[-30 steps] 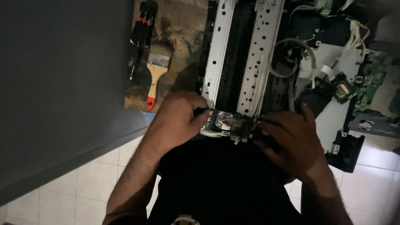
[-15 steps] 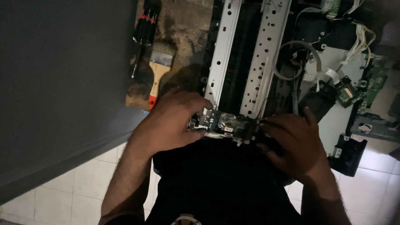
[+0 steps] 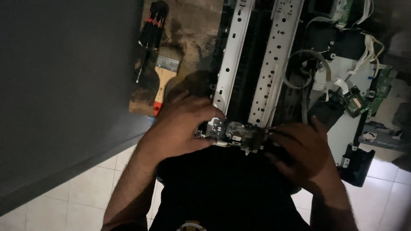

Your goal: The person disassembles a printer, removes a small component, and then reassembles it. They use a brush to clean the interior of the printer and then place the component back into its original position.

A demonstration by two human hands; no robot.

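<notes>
A makeshift repair spot, likely at home, is shown: work is done at floor level over pale floor tiles (image 3: pixel 55 196), with a grey wall (image 3: pixel 60 85) at one side. A stripped printer (image 3: pixel 257 64) is laid open, its metal rails (image 3: pixel 233 51) bared, with a loose circuit board (image 3: pixel 357 100), white wires (image 3: pixel 368 55) and a black plastic part (image 3: pixel 355 164) spread beside it. A worn wooden board (image 3: pixel 192 38) is used as a tool rest, with a screwdriver (image 3: pixel 150 30) and a paintbrush (image 3: pixel 162 81) laid on it. Lighting is dim.
</notes>
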